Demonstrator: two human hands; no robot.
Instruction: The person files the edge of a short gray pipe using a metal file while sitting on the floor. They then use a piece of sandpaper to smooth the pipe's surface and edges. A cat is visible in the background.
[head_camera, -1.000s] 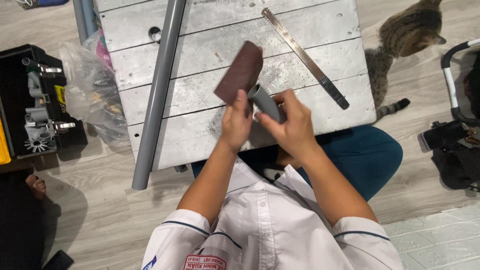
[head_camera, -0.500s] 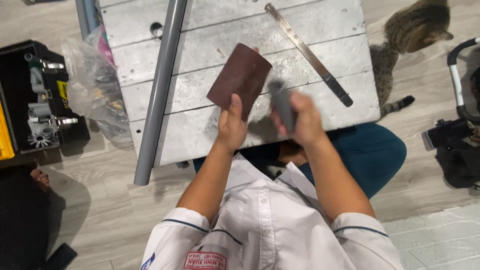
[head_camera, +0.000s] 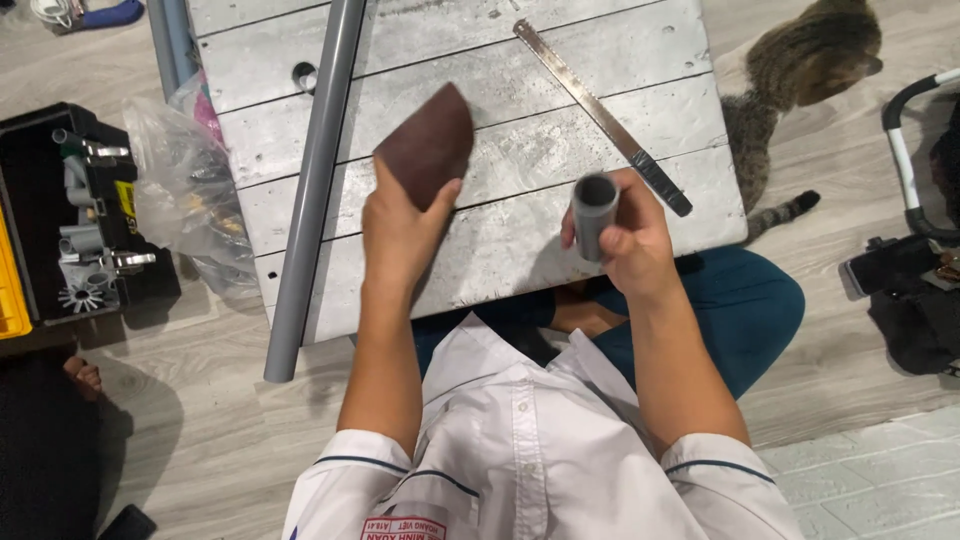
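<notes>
My left hand (head_camera: 400, 230) holds a dark brown sheet of sandpaper (head_camera: 425, 145) upright over the silver-painted wooden board (head_camera: 520, 240). My right hand (head_camera: 630, 245) grips a short grey plastic pipe piece (head_camera: 592, 212), its open end turned up toward the camera. The two hands are apart, the sandpaper well left of the pipe piece.
A long grey pipe (head_camera: 315, 180) lies along the board's left side. A metal saw blade (head_camera: 605, 115) lies diagonally at the upper right. A cat (head_camera: 790, 75) sits off the right corner. A black toolbox (head_camera: 70, 220) and a plastic bag (head_camera: 185, 190) are on the left.
My hands have drawn apart: the sandpaper came off the short pipe and went left, and the pipe piece turned its open end upward on the right.
</notes>
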